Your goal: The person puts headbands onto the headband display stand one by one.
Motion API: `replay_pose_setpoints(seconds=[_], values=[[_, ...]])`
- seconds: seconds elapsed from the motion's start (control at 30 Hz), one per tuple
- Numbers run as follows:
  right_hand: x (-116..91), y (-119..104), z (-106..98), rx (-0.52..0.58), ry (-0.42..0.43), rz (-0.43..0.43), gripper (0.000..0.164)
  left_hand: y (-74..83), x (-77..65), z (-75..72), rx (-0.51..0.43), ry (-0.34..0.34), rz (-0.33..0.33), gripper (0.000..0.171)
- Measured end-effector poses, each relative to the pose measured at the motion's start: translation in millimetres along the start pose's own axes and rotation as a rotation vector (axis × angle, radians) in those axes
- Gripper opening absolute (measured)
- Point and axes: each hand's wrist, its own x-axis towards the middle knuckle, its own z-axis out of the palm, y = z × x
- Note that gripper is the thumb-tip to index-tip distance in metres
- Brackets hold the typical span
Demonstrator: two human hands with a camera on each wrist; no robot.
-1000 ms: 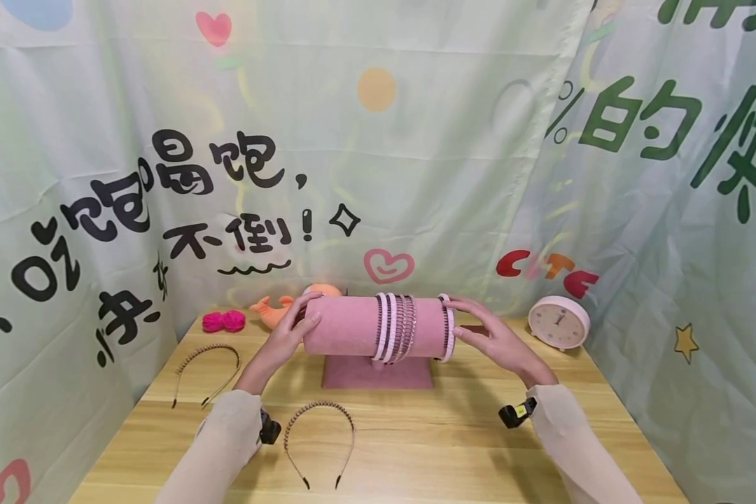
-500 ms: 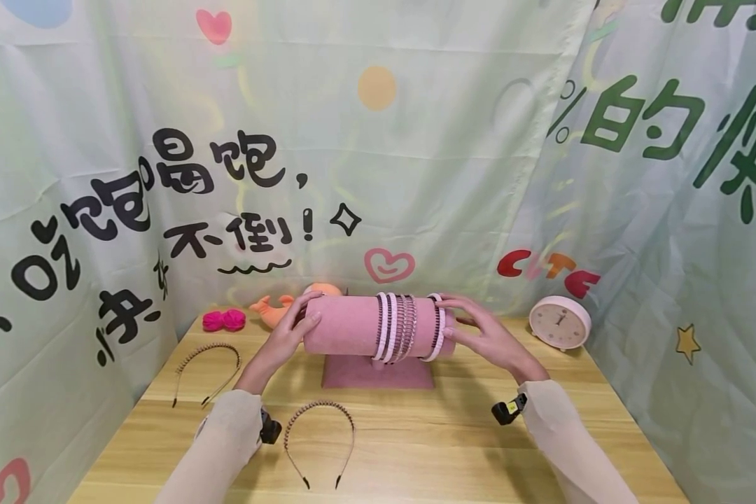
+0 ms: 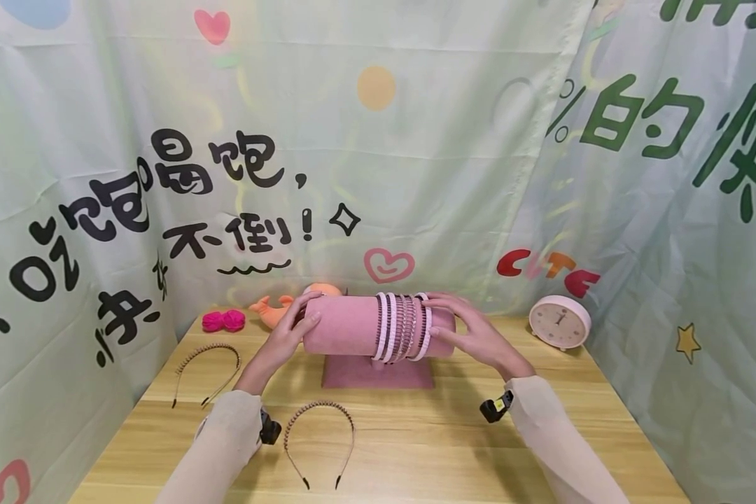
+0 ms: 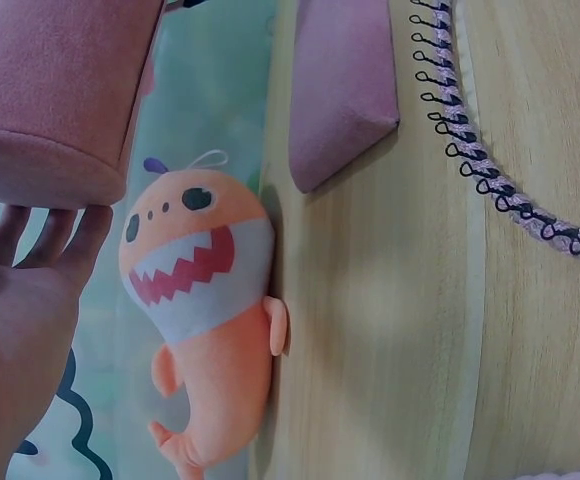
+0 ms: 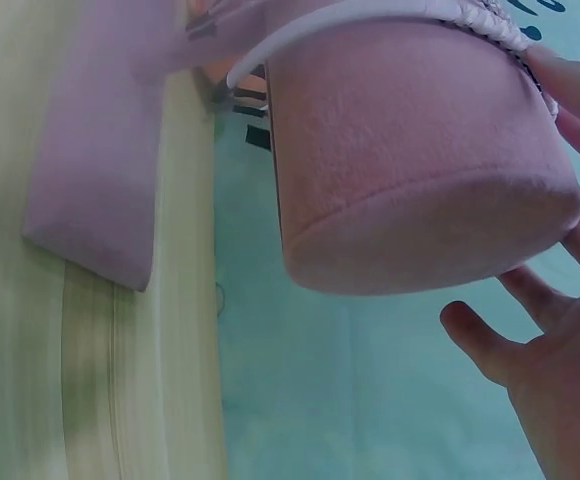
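A pink velvet display stand (image 3: 346, 325) with a horizontal roll stands at the table's back middle. My left hand (image 3: 286, 336) holds the roll's left end, thumb in front and fingers at the end rim; the left wrist view shows these fingertips (image 4: 60, 232) against the rim. Several headbands (image 3: 390, 325) hang side by side over the roll's right half. My right hand (image 3: 479, 336) grips the rightmost headband (image 3: 425, 327), a white one with dark teeth, fingers on top and thumb in front. In the right wrist view, the roll's bare end (image 5: 430, 240) sticks out past this headband.
Two more headbands, one at the left (image 3: 208, 350) and one at the front (image 3: 320, 406), lie on the wooden table (image 3: 428, 448). An orange plush shark (image 4: 210, 300), a bright pink bow (image 3: 223, 321) and a round pink clock (image 3: 558, 323) sit along the back by the curtain.
My right hand has slid the white headband leftward along the roll, from its right end up close to the other headbands. The left hand has stayed on the roll's left end.
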Motion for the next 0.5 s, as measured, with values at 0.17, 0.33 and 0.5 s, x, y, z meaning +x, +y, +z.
replay_pose_setpoints(seconds=[0.17, 0.33, 0.5], values=[[2.2, -4.7, 3.5, -0.019, -0.007, 0.008, 0.048, 0.1, -1.1, 0.1, -0.007, -0.004, -0.005, 0.053], [3.6, -6.6, 6.0, -0.041, 0.001, 0.006, 0.049, -0.7, -0.9, -0.1, -0.011, -0.004, 0.001, 0.052], [4.0, -6.3, 7.5, -0.059, 0.001, 0.000, 0.048, 0.8, -0.5, -0.3, -0.004, -0.001, -0.004, 0.051]])
